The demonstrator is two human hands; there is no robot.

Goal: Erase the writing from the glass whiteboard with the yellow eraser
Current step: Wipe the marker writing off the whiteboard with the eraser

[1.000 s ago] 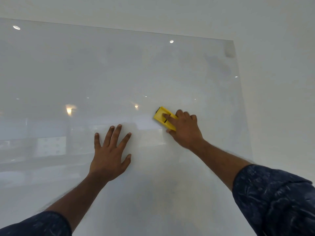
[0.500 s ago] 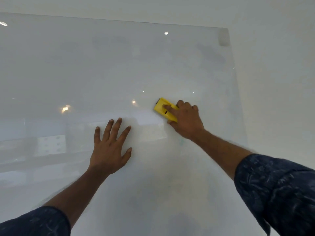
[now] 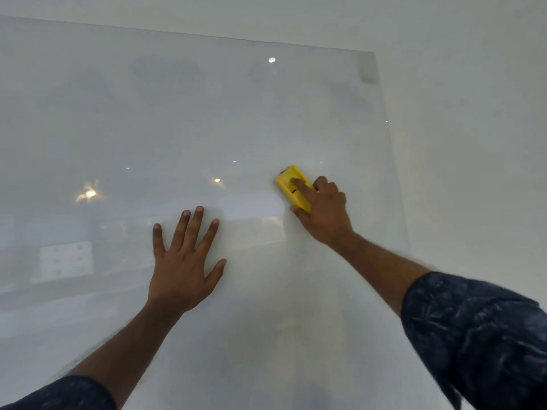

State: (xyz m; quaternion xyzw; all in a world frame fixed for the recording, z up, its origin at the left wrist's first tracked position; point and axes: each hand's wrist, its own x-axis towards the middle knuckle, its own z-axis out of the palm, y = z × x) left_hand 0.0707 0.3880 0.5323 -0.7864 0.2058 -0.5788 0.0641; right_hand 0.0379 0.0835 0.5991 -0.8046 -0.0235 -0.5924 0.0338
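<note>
Head view: right hand (image 3: 324,216) gripping yellow eraser (image 3: 291,184) against glass whiteboard (image 3: 177,113), left hand (image 3: 183,267) flat, fingers spread.

Both forearms are bare; behind the left hand (image 3: 180,270) and right hand (image 3: 324,214), dark navy sleeves (image 3: 473,335) show pale streaky marbling.

eraser (image 3: 291,184): yellow block, tilted, pressed flat against the whiteboard, partly covered by the right hand (image 3: 324,213) gripping it
whiteboard (image 3: 207,113): large glass sheet, upright, glossy with light reflections; faint grey smudges above the eraser, no clear writing legible
eraser place: right-centre of the whiteboard, near its right edge
</note>
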